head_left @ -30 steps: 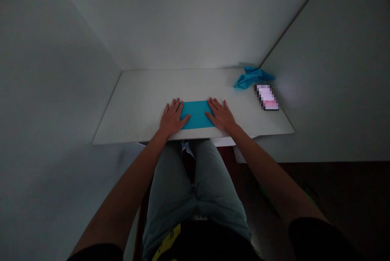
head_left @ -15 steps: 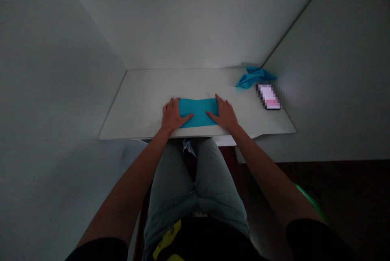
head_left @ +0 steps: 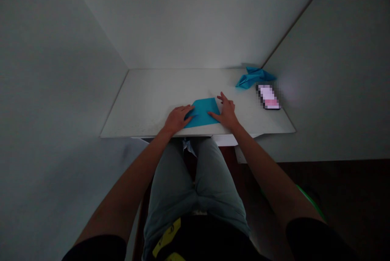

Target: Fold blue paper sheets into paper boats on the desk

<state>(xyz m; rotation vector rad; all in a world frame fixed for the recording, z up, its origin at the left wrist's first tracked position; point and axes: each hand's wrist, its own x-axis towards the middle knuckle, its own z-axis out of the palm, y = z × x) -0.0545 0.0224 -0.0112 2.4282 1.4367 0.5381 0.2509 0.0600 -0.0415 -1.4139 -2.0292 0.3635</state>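
Observation:
A sheet of blue paper (head_left: 204, 112) lies near the front edge of the white table. Its upper left side now slants inward, where the paper is bent over or lifted. My left hand (head_left: 176, 119) is at that left end, its thumb and fingers closed around the paper's edge; part of the edge is hidden under them. At the right end, my right hand (head_left: 227, 112) rests with the thumb on the paper. The other fingers of this hand are spread and raised beyond the paper's right side.
A folded blue paper shape (head_left: 254, 77) sits at the back right of the white table (head_left: 146, 98). Just in front of it lies a phone (head_left: 268, 96) with a lit, blurred screen. Pale walls rise behind the table and at both sides.
My left hand has moved from lying flat to gripping the paper's left end, and the upper left corner has come inward. My right hand's fingers have lifted off the right edge.

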